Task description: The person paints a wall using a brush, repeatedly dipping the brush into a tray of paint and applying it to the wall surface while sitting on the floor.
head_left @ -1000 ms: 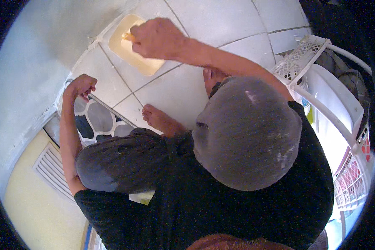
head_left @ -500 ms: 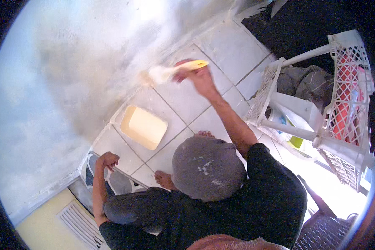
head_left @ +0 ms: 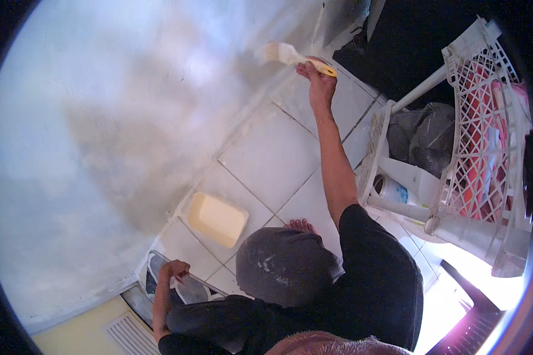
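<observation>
My right hand (head_left: 321, 84) grips a paintbrush (head_left: 289, 54) by its handle, whose end is yellow. The wide pale bristles meet the lower part of the whitish wall (head_left: 130, 112), above the wall's foot; whether they press on it is hard to tell. Patchy grey and damp-looking areas mark this wall. On the tiles by the wall stands a rectangular cream tub (head_left: 212, 235) with pale stuff inside. My left hand (head_left: 175, 271) hangs over my bent left knee, holding nothing, its fingers loosely bent and apart. Beneath it lies a grey-and-white patterned mat (head_left: 192, 291).
A white plastic lattice rack (head_left: 441, 112) stands at the right, with cloths and a white container (head_left: 389, 188) inside. Behind it hangs something black (head_left: 420, 47). A brown woven chair (head_left: 474, 322) is at the lower right, a vent grille (head_left: 131, 335) at the lower left.
My right hand has carried the paintbrush farther off and to the right along the wall. The view has shifted, so the tub appears lower. My left hand still hangs by the knee.
</observation>
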